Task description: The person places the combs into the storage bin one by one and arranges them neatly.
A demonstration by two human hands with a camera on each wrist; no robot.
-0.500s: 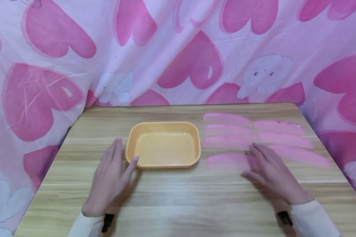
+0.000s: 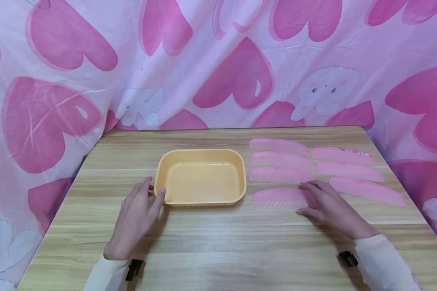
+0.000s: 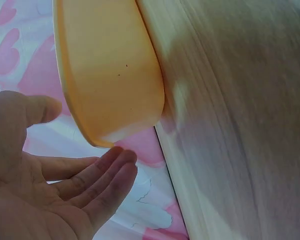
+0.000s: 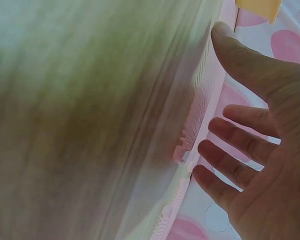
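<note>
At the left end of a yellow plastic tray is my left hand. Its thumb is at the tray's rim in the head view. In the left wrist view, the fingers are loosely bent, fingertips right by the tray's corner. My right hand hovers over the right end of the nearest pink comb, covering that end, thumb and fingers apart. The right wrist view shows its palm and spread fingers beside the comb, gripping nothing.
More pink combs lie in two columns on the right, among them a left-column comb and a right-column comb. A patterned comb is at the back right. Behind the wooden table hangs a pink heart-print curtain.
The left hand's fingers have bent and drawn back slightly beside the tray. My right hand's fingers have curved down closer over the nearest comb. Tray and combs have stayed in place.
</note>
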